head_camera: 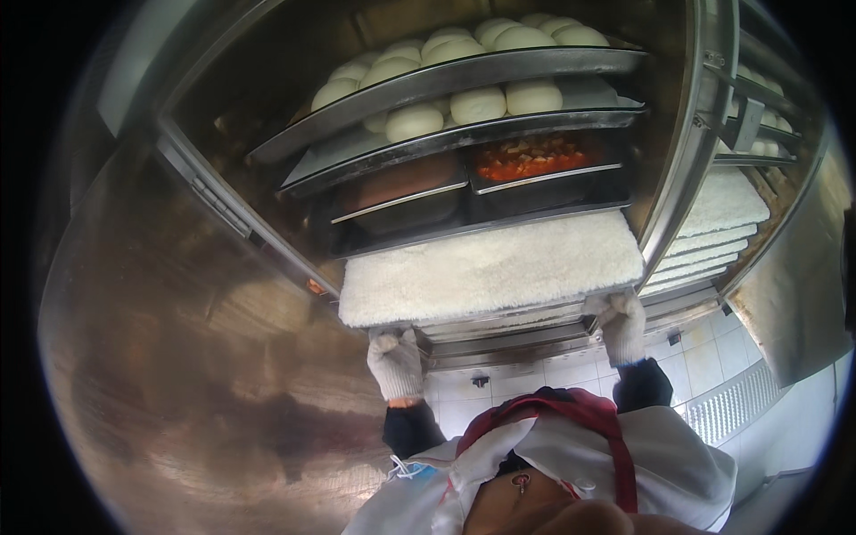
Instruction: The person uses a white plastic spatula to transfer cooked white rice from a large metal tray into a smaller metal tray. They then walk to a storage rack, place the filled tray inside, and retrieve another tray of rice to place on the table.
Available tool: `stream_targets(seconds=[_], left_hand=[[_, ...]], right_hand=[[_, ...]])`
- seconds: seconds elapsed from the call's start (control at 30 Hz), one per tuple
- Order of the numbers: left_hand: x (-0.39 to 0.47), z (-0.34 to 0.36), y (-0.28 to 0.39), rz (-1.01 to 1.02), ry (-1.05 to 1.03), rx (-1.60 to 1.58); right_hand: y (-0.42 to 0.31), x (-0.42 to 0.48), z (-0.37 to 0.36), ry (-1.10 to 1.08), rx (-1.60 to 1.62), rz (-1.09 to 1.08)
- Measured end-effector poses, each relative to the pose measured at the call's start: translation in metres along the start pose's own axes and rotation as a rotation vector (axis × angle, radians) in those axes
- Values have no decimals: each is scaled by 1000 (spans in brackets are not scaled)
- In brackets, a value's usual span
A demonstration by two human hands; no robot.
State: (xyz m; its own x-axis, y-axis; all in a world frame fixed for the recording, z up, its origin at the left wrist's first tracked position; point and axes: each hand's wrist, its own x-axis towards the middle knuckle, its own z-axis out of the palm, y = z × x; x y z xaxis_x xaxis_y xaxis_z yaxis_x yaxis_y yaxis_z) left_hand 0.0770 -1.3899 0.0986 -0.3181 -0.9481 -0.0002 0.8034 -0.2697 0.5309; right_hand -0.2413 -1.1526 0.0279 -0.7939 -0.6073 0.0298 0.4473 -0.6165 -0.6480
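Note:
A wide tray of what looks like cooked white rice (491, 267) sticks out of the front of a metal steam cabinet. My left hand (396, 361), in a white knit glove, grips its near left corner. At the near right corner my right hand (620, 328), gloved the same way, has hold of the edge. The fingers of both hands are partly hidden by the tray's front edge. More rice-filled layers (505, 324) show just beneath it, inside the cabinet.
Above are two trays of white buns (455, 47), then pans of red chunky food (535, 160) and brownish food (401, 182). An open metal door (234, 374) spans the left. The right compartment holds stacked rice trays (719, 207); another door (792, 301) stands open beside it.

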Motion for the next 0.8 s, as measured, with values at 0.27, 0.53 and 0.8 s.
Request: stream_targets(seconds=[0.27,0.53,0.8], left_hand=[[-61,-49,31,-66,106,111],[-4,-110,106,74,220,328],[9,-78,110,85,348,578]], right_hand=[[-49,-75,47,-50,-226,67],[-39,-76,26,-88,-184,31],[-62,-54,8,104,-48,149]])
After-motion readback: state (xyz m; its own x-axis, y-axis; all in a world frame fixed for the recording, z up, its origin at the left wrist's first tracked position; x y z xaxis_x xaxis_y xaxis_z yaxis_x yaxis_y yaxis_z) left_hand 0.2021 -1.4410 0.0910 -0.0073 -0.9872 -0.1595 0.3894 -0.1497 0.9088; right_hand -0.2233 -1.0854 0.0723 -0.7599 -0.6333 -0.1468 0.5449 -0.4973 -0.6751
